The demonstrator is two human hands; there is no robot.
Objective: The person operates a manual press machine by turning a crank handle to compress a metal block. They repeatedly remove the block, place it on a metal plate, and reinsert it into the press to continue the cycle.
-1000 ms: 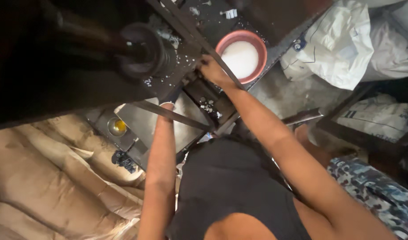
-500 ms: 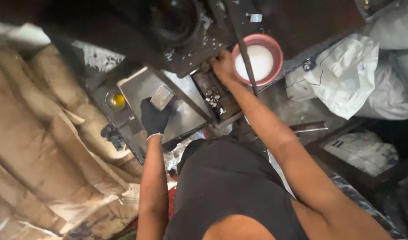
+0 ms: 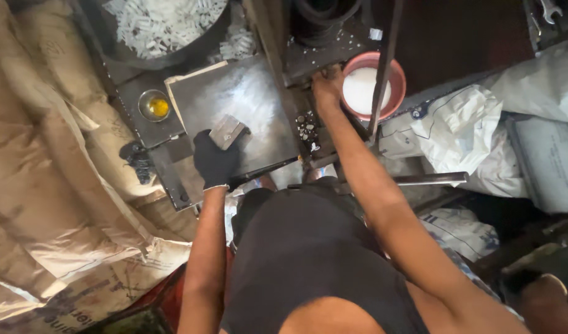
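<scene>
Since half a second ago, the gloved left hand (image 3: 216,162) has closed around a small grey block (image 3: 226,131) on the metal plate (image 3: 247,105). Right hand (image 3: 326,86) grips a machine edge beside the pink bowl (image 3: 372,86), fingers partly hidden.

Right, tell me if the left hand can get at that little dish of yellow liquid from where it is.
Probably yes. The gloved left hand rests on a small grey block on the metal plate; the dish sits just beyond the plate's left edge, uncovered, with nothing between. The hand would have to let go of the block first.
</scene>
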